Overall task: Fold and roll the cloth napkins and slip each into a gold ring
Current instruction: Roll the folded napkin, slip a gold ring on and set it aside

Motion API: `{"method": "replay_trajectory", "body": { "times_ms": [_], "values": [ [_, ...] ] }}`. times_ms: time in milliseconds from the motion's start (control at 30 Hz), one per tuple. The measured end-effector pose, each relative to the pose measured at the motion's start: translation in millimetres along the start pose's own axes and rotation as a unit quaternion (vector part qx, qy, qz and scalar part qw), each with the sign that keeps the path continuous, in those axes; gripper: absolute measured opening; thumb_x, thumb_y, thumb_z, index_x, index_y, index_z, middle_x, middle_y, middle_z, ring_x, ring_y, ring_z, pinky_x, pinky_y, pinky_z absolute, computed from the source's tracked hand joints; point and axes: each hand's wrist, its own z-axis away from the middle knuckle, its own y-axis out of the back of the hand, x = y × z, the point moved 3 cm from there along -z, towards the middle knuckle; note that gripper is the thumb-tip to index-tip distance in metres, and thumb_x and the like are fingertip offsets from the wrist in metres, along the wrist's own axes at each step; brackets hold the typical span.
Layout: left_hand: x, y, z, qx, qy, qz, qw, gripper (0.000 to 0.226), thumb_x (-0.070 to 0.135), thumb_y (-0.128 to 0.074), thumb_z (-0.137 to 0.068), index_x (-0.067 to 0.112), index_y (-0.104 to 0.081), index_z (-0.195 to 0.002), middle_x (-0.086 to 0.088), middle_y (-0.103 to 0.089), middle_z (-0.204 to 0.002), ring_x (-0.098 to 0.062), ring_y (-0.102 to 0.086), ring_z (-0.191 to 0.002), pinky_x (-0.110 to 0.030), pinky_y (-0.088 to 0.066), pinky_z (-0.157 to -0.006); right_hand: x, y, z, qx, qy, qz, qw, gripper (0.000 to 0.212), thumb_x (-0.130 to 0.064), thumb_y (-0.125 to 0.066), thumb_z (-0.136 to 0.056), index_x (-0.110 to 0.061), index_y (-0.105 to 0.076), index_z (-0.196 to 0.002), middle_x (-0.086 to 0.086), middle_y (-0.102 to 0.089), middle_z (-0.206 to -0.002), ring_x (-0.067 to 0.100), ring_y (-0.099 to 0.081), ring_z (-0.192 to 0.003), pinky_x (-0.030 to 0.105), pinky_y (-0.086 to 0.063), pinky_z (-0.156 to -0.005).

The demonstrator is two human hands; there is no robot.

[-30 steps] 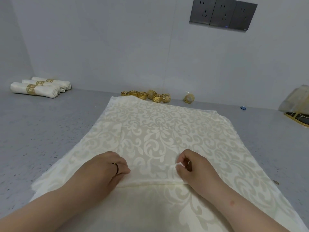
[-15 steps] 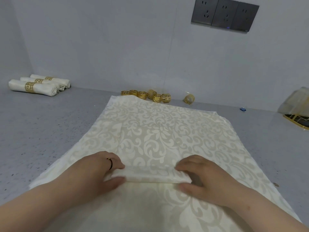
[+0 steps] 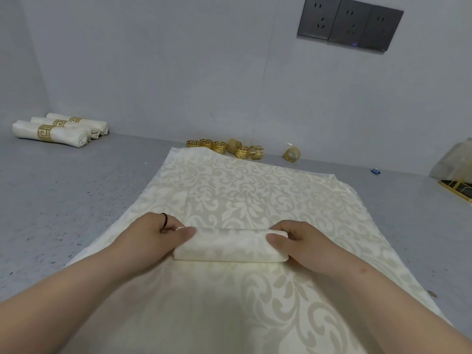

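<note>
A cream damask napkin (image 3: 229, 247) lies partly rolled into a thick roll across the middle of a stack of flat cream napkins (image 3: 255, 190). My left hand (image 3: 155, 232) grips the roll's left end, thumb on the near side and fingers curled over the top. My right hand (image 3: 296, 241) grips the right end the same way. Several loose gold rings (image 3: 224, 146) lie in a row by the wall beyond the stack, with one more gold ring (image 3: 292, 154) apart to the right. Three finished rolled napkins (image 3: 51, 132) in gold rings lie at the far left.
The grey speckled counter (image 3: 63, 200) runs to a white wall with dark sockets (image 3: 350, 24). At the right edge stands a gold-framed holder (image 3: 457, 187) with a pale bag above it. A small blue object (image 3: 375, 171) lies near the wall.
The near folded edge of the napkin has been rolled away from me into a thicker roll. Both hands moved forward with it and now wrap its ends.
</note>
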Motion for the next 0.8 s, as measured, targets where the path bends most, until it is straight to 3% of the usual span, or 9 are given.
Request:
{"method": "replay_trajectory", "body": {
  "times_ms": [100, 200, 300, 367, 433, 500, 600, 733, 800],
  "values": [
    [-1.1, -2.6, -4.3, 0.050, 0.008, -0.037, 0.998, 0.029, 0.041, -0.060, -0.083, 0.022, -0.060, -0.062, 0.009, -0.048, -0.050, -0.007, -0.046, -0.049, -0.025, -0.037, -0.060, 7.3, -4.5, -7.6, 0.052, -0.018, -0.004, 0.998, 0.008, -0.032, -0.052, -0.091, -0.025, -0.051, -0.088, -0.011, -0.046, -0.052, 0.005, -0.042, -0.047, 0.017, -0.035, -0.051],
    [3.4, -4.0, -2.8, 0.100, -0.013, -0.101, 0.990, 0.012, 0.044, -0.058, -0.083, 0.036, -0.055, -0.074, 0.011, -0.050, -0.057, -0.004, -0.051, -0.054, -0.019, -0.034, -0.055, 9.2, -8.5, -8.5, 0.085, -0.005, 0.047, 0.995, 0.011, -0.033, -0.051, -0.091, -0.027, -0.042, -0.094, -0.008, -0.039, -0.056, 0.007, -0.038, -0.049, 0.018, -0.033, -0.052],
    [5.4, -3.2, 0.6, 0.136, -0.087, -0.136, 0.977, 0.022, 0.039, -0.063, -0.081, 0.047, -0.043, -0.075, 0.013, -0.053, -0.075, 0.001, -0.053, -0.070, -0.010, -0.032, -0.057, 6.6, -8.9, -4.7, 0.122, 0.017, 0.085, 0.989, 0.019, -0.034, -0.053, -0.089, -0.027, -0.037, -0.096, -0.009, -0.039, -0.059, 0.007, -0.038, -0.053, 0.017, -0.032, -0.054],
    [4.8, -3.5, 3.4, 0.144, -0.167, -0.147, 0.964, 0.019, 0.039, -0.064, -0.081, 0.046, -0.047, -0.074, 0.027, -0.055, -0.092, 0.015, -0.047, -0.086, -0.007, -0.035, -0.063, 5.5, -8.1, -1.8, 0.157, 0.046, 0.098, 0.982, 0.024, -0.032, -0.059, -0.086, -0.029, -0.037, -0.093, -0.011, -0.041, -0.067, 0.004, -0.042, -0.060, 0.016, -0.035, -0.058],
    [4.1, -1.7, 3.3, 0.113, -0.230, -0.165, 0.952, 0.011, 0.046, -0.055, -0.076, 0.038, -0.061, -0.071, 0.046, -0.048, -0.096, 0.021, -0.044, -0.087, -0.001, -0.036, -0.073, 4.1, -7.1, -0.7, 0.175, 0.098, 0.112, 0.973, 0.025, -0.026, -0.064, -0.083, -0.036, -0.040, -0.084, -0.018, -0.043, -0.078, -0.002, -0.045, -0.074, 0.010, -0.037, -0.068],
    [0.0, -1.8, 2.9, 0.047, -0.260, -0.169, 0.950, 0.043, 0.065, -0.040, -0.074, 0.032, -0.067, -0.074, 0.048, -0.048, -0.096, 0.021, -0.044, -0.089, 0.002, -0.033, -0.078, 4.2, -6.8, -1.7, 0.163, 0.152, 0.124, 0.967, 0.035, -0.017, -0.064, -0.083, -0.041, -0.041, -0.072, -0.020, -0.049, -0.080, -0.005, -0.047, -0.085, 0.007, -0.036, -0.075],
    [-5.4, 2.9, 5.1, -0.011, -0.232, -0.150, 0.961, 0.053, 0.091, -0.030, -0.054, 0.053, -0.057, -0.079, 0.054, -0.035, -0.110, 0.025, -0.039, -0.100, 0.002, -0.030, -0.086, 6.0, -5.4, -0.9, 0.104, 0.159, 0.110, 0.976, 0.031, -0.019, -0.062, -0.084, -0.041, -0.046, -0.070, -0.018, -0.054, -0.081, -0.004, -0.047, -0.092, 0.010, -0.038, -0.076],
    [-6.5, 2.7, 6.0, -0.040, -0.210, -0.196, 0.957, 0.043, 0.074, -0.038, -0.045, 0.062, -0.040, -0.086, 0.063, -0.005, -0.114, 0.036, -0.022, -0.105, 0.008, -0.022, -0.087, 8.4, -1.6, 4.2, 0.026, 0.128, 0.116, 0.985, 0.033, -0.031, -0.070, -0.077, -0.048, -0.044, -0.087, -0.022, -0.048, -0.099, -0.005, -0.043, -0.097, 0.004, -0.034, -0.082],
    [-7.0, 1.8, 4.2, -0.037, -0.212, -0.193, 0.957, 0.042, 0.069, -0.036, -0.048, 0.059, -0.037, -0.089, 0.065, -0.007, -0.113, 0.036, -0.024, -0.103, 0.007, -0.024, -0.086, 6.1, -2.4, 4.0, 0.028, 0.123, 0.142, 0.982, 0.033, -0.029, -0.068, -0.079, -0.047, -0.043, -0.091, -0.024, -0.048, -0.102, -0.005, -0.041, -0.101, 0.005, -0.033, -0.084]
  ]
}}
